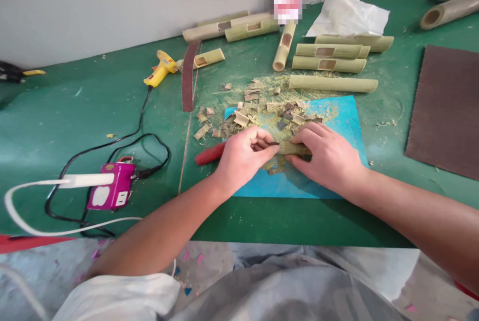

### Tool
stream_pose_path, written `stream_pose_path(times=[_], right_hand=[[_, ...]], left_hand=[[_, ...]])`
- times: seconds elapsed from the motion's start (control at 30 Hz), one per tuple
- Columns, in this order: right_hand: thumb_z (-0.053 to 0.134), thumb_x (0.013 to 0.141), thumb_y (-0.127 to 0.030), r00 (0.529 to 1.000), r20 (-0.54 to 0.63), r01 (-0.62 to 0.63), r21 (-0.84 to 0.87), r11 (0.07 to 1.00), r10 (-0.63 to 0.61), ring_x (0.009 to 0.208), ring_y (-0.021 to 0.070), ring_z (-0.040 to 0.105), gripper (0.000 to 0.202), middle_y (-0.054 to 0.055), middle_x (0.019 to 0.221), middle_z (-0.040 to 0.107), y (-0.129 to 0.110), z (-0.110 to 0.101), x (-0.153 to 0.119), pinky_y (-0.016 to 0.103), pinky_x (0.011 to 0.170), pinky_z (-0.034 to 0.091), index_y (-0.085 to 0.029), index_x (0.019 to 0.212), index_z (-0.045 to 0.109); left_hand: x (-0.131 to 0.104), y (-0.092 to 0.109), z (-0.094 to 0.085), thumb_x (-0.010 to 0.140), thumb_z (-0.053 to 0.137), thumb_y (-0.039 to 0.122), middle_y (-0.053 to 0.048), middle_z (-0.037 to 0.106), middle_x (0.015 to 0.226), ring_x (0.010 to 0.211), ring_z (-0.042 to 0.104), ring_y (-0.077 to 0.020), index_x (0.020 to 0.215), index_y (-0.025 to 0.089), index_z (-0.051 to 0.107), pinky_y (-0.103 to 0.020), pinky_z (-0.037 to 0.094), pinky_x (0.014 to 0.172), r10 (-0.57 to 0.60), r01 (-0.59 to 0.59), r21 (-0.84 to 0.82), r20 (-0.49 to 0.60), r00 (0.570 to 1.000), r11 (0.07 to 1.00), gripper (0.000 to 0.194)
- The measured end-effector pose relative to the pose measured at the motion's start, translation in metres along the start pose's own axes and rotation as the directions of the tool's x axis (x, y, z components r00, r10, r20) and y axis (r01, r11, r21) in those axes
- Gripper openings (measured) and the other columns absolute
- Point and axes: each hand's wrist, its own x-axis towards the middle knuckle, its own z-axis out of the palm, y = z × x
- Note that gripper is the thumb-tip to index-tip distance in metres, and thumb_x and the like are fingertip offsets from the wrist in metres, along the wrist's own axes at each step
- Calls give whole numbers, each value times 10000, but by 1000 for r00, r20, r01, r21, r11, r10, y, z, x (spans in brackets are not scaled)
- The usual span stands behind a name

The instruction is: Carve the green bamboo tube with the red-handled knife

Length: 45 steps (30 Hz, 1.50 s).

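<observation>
My right hand point(329, 155) is wrapped round a short bamboo tube point(290, 148) above a blue sheet point(337, 186). Fingers of my left hand point(249, 156) pinch a small dark strip point(275, 144) against the tube's left end; its exact kind is too small to make out. Beside my left hand, a red handle point(209, 154) pokes out, its other end hidden under the hand. Cut bamboo chips point(241, 119) and yellowish sawdust point(275, 86) lie just beyond both hands.
Several bamboo tubes with cut windows point(329, 64) lie at the back. To the left are a yellow glue gun point(160, 69), a brown sandpaper strip point(189, 79) and a purple power adapter point(112, 186) with loose cables. A large brown sheet point(445, 111) lies right, a white plastic bag point(348, 17) behind.
</observation>
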Motion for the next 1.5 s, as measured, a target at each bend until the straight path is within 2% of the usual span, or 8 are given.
stream_pose_path(times=[0.23, 0.43, 0.63, 0.9, 1.1, 1.33, 1.5], right_hand=[[741, 760, -225, 999, -35, -6, 27, 1000, 7, 914, 281, 647, 160, 128, 987, 698, 0, 0, 0, 391, 801, 530, -177, 885, 655], [739, 765, -215, 997, -62, 41, 33, 999, -39, 895, 283, 655, 169, 119, 955, 710, -1, -1, -1, 384, 773, 537, -157, 903, 661], [726, 770, -219, 999, -39, 19, 58, 998, -17, 903, 274, 646, 153, 109, 970, 702, -1, -2, -1, 380, 781, 527, -179, 898, 653], [701, 798, -245, 997, -58, 53, 67, 996, -49, 855, 251, 612, 101, 92, 902, 665, -5, -2, -3, 370, 740, 502, -194, 865, 644], [713, 808, -278, 998, -65, -1, 129, 992, 9, 838, 227, 611, 121, 76, 905, 662, -3, -2, -2, 344, 720, 494, -202, 886, 661], [684, 831, -289, 992, -122, 22, 123, 992, -7, 823, 228, 612, 126, 84, 881, 659, -1, -2, -2, 347, 700, 495, -179, 890, 672], [683, 844, -324, 996, -86, -1, 171, 985, 16, 809, 216, 614, 139, 74, 880, 659, 0, -4, -3, 345, 697, 497, -195, 892, 663]], left_hand=[[0, 4, -2, 764, 765, 255, 23, 637, 664, 600, 564, -99, 749, 170, 638, -219, 447, 564, 15, -14, 73, -6, 1000, 997, 153], [1, 7, -2, 746, 768, 241, 31, 617, 644, 576, 545, -91, 739, 169, 638, -216, 430, 544, -16, 15, 23, 31, 999, 1000, 149], [0, 11, -3, 749, 770, 238, 47, 575, 569, 503, 537, -87, 715, 172, 598, -215, 424, 496, -65, 65, -3, 85, 994, 998, 187], [3, 12, 1, 804, 725, 250, 69, 516, 513, 420, 459, -63, 719, 188, 557, -199, 351, 418, -36, 37, -43, 18, 999, 998, 198], [0, 9, -4, 734, 782, 222, 41, 588, 577, 497, 536, -90, 713, 183, 592, -217, 419, 470, -26, 27, -16, 57, 998, 1000, 195], [1, 7, 1, 790, 758, 290, 30, 592, 599, 583, 551, -109, 695, 192, 562, -226, 417, 513, 39, -36, 43, -65, 997, 998, 240], [-2, 10, -1, 779, 769, 262, 45, 586, 583, 494, 529, -90, 713, 194, 561, -220, 395, 460, 6, -6, -25, 9, 1000, 1000, 228]])
